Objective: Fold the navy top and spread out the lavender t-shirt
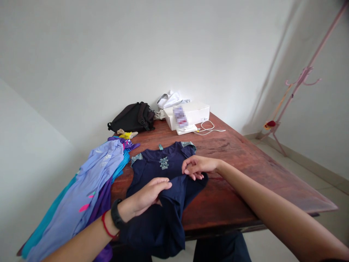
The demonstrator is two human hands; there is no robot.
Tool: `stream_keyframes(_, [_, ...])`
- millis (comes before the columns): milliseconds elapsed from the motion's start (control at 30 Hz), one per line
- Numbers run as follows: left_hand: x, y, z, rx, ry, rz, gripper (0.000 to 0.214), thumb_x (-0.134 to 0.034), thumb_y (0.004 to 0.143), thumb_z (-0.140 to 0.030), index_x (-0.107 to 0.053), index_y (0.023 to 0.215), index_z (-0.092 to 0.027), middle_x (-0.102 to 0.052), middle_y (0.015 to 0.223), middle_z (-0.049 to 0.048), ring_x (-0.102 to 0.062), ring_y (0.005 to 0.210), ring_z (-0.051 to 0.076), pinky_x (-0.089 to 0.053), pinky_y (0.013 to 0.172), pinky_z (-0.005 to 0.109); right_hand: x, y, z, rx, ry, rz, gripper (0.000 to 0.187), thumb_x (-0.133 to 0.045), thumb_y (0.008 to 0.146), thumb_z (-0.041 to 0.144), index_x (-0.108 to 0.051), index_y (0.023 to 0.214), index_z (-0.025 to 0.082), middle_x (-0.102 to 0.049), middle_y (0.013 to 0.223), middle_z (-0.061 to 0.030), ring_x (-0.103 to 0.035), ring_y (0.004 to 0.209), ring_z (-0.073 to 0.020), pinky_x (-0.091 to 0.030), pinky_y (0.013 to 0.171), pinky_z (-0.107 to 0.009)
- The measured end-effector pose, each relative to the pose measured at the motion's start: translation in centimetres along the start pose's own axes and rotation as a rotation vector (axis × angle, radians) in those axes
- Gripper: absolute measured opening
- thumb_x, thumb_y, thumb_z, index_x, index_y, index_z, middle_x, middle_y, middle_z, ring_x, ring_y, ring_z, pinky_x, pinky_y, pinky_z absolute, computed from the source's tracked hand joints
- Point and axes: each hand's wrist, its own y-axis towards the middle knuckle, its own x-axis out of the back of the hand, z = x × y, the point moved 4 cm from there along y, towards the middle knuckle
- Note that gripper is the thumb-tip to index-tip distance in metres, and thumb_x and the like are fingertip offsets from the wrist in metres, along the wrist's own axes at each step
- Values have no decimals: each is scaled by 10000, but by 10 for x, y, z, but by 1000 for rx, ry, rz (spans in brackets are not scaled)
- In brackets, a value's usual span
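A navy blue shirt [156, 171] with a small teal emblem lies on the brown wooden table [240, 171], its lower part hanging over the near edge. My left hand [148, 194], with a black wristband and red thread at the wrist, rests flat on the shirt's middle, fingers stretched out together. My right hand [196, 166] pinches a fold of the navy fabric at the shirt's right side, fingers curled over it.
A pile of lilac, teal and purple garments [89, 182] drapes over the table's left edge. At the back stand a black bag [132, 117], a white box [191, 113] with a white cable, and white cloth. A pink coat stand [297, 83] is at the right wall.
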Motion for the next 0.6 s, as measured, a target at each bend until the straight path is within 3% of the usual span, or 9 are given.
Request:
stream_keyframes(100, [-2, 8, 4, 72, -139, 26, 379, -713, 796, -495, -636, 1009, -191, -608, 865, 15, -610, 777, 161, -517, 642, 259, 4, 2, 8, 165, -212, -154, 376, -799, 790, 464, -708, 991, 159, -690, 804, 1, -589, 638, -94, -458, 585, -191])
stream_keyframes(233, [-2, 17, 7, 66, -176, 72, 424, -737, 795, -542, -606, 1002, -196, -591, 825, -9, -608, 714, 148, -516, 595, 250, -12, 2, 15, 268, -452, -89, 438, -856, 717, 458, -737, 1043, 191, -687, 1066, -37, -615, 977, -183, -473, 826, -253])
stream_keyframes(333, [2, 19, 9, 51, -159, 99, 447, -724, 809, -579, -578, 989, -197, -598, 818, -10, -626, 698, 154, -536, 596, 269, -21, 5, 11, 236, -542, -91, 446, -876, 696, 414, -734, 1057, 193, -677, 963, -15, -603, 917, -184, -456, 805, -255])
stream_keyframes(467, [8, 13, 16, 61, -138, 120, 442, -665, 853, -601, -510, 964, -203, -606, 778, -9, -645, 665, 154, -534, 589, 263, -23, 8, 10, 256, -593, -180, 291, -814, 774, 317, -743, 1020, 178, -649, 861, -7, -581, 816, -162, -435, 732, -244])
stream_keyframes(600, [11, 1, 24, -36, -62, 103, 525, -738, 817, -496, -455, 1171, -232, -611, 905, 0, -623, 695, 131, -541, 626, 270, -20, 10, 11, 298, -569, -258, 187, -738, 839, 295, -745, 963, 154, -642, 781, -2, -557, 719, -136, -422, 680, -235])
